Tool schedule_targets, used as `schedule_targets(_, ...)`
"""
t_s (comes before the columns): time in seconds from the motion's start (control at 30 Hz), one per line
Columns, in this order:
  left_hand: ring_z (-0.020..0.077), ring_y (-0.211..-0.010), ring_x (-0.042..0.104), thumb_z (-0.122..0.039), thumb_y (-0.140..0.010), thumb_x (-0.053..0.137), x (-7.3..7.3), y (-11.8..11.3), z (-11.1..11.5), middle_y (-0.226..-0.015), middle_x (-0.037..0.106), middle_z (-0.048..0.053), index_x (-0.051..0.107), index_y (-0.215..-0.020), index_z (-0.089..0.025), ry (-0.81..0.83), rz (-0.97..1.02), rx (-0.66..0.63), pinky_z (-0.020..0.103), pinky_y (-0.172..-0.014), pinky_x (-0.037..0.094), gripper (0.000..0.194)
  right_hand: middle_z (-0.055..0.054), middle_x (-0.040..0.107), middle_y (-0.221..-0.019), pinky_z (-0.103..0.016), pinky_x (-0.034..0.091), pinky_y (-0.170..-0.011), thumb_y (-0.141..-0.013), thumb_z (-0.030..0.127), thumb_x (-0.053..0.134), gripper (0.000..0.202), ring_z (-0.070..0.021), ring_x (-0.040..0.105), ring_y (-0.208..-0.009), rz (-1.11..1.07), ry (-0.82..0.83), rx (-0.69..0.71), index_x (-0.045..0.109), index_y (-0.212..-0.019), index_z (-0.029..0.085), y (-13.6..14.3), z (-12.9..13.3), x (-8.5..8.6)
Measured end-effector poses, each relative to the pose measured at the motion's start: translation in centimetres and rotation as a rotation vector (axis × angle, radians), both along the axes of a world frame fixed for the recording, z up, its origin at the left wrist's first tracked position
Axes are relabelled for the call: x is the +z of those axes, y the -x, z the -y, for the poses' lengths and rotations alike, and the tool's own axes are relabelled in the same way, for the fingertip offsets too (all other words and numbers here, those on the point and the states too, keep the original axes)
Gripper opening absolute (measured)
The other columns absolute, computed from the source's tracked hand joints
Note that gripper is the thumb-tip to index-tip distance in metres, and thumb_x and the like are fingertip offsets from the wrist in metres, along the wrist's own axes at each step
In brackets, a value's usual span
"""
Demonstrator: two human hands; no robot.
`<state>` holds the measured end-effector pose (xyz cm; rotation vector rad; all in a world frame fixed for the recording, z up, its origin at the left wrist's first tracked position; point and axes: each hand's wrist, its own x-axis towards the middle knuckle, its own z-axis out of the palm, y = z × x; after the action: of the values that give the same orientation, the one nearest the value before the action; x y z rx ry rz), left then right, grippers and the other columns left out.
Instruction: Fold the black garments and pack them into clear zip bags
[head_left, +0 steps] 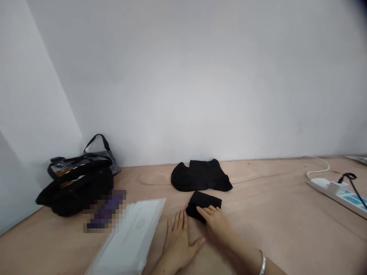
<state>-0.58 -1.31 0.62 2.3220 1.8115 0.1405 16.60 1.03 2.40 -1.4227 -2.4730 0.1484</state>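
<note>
My right hand (213, 221) reaches over the near right edge of a small folded black cloth (202, 202), its fingers bent onto the fabric. Flat on the wooden tabletop lies my left hand (180, 242), fingers stretched out and thumb spread toward the right hand. Its fingertips are close to the cloth's left corner; whether they touch it, I cannot tell. Farther back, near the wall, a larger black piece of fabric (202, 175) is spread flat. It has a rounded left end and looks like a pair of socks.
Left of my left hand is a stack of clear plastic bags (134, 229). Beyond it are a blurred purple item (107, 208), an open black bag (83, 191) and a striped bag (114, 162). A power strip (323, 187) with a plugged-in charger (337, 187) lies at right.
</note>
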Motion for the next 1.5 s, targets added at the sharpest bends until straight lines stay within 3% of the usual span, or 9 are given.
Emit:
schedule_targets(0.1,0.0306,-0.132,0.0,-0.069,-0.07,0.035,-0.5,-0.1,0.2,-0.143,0.007,0.016,0.013,-0.136,-0.001,-0.037,0.005,0.033,0.049,-0.106,0.001,0.098,-0.004,0.05,-0.126,-0.032,0.034,-0.095,-0.079,0.008,0.03,0.052,-0.0176,0.044,-0.111,-0.026,-0.004,0.17,0.041,-0.129,0.02,-2.6,0.3,-0.6)
schedule_targets(0.2,0.0309,-0.132,-0.002,-0.061,-0.067,0.047,-0.3,-0.5,-0.2,-0.144,0.003,0.014,0.009,-0.137,-0.003,-0.166,0.023,0.019,0.049,-0.106,0.004,0.099,-0.003,0.042,-0.133,-0.031,0.03,-0.1,-0.081,0.011,0.031,0.052,-0.0149,0.037,-0.12,-0.083,-0.061,0.183,0.036,-0.132,0.02,-4.2,0.3,-1.1)
schedule_targets(0.4,0.0285,-0.132,0.009,-0.045,-0.069,0.057,1.5,-1.5,-3.0,-0.145,0.012,0.007,0.01,-0.139,-0.018,-0.382,0.109,-0.323,0.052,-0.105,0.014,0.089,-0.012,0.018,-0.143,-0.046,0.018,-0.106,-0.079,0.032,0.049,0.071,-0.0254,0.014,-0.131,-0.025,-0.194,0.111,0.015,-0.138,0.012,-4.5,-0.7,-2.4)
schedule_targets(0.57,0.0241,-0.129,0.024,-0.042,-0.077,0.053,0.7,-1.1,-4.1,-0.14,0.031,0.006,0.025,-0.136,-0.022,-0.329,0.165,-0.466,0.047,-0.105,0.022,0.068,-0.011,0.018,-0.143,-0.048,0.017,-0.105,-0.087,0.037,0.038,0.062,-0.0239,0.013,-0.131,0.005,-0.112,0.115,0.012,-0.139,0.018,-4.6,-0.9,-3.4)
schedule_targets(0.8,0.0195,-0.128,0.028,-0.033,-0.081,0.05,-1.0,-0.8,-3.9,-0.138,0.035,0.003,0.033,-0.132,-0.026,-0.231,0.337,-0.392,0.043,-0.105,0.027,0.054,-0.008,0.015,-0.144,-0.043,0.021,-0.105,-0.089,0.031,0.035,0.055,-0.0212,0.012,-0.131,-0.053,-0.01,0.107,0.014,-0.139,0.022,-4.5,-0.5,-3.6)
schedule_targets(1.3,0.0213,-0.127,0.03,-0.027,-0.079,0.053,-1.1,-0.7,-3.9,-0.136,0.038,0.001,0.039,-0.128,-0.029,-0.181,0.45,-0.35,0.044,-0.104,0.028,0.052,-0.008,0.02,-0.143,-0.04,0.024,-0.105,-0.087,0.028,0.039,0.054,-0.0213,0.016,-0.13,-0.14,0.007,0.107,0.023,-0.137,0.02,-4.6,-0.4,-3.6)
schedule_targets(1.5,0.021,-0.123,0.037,-0.027,-0.078,0.054,-1.2,-0.6,-3.4,-0.132,0.044,0.001,0.045,-0.124,-0.03,-0.225,0.437,-0.341,0.042,-0.102,0.032,0.047,-0.011,0.032,-0.138,-0.04,0.021,-0.106,-0.072,0.003,0.038,0.063,-0.0196,0.025,-0.128,-0.057,0.027,0.088,0.031,-0.134,0.012,-4.2,-0.3,-3.2)
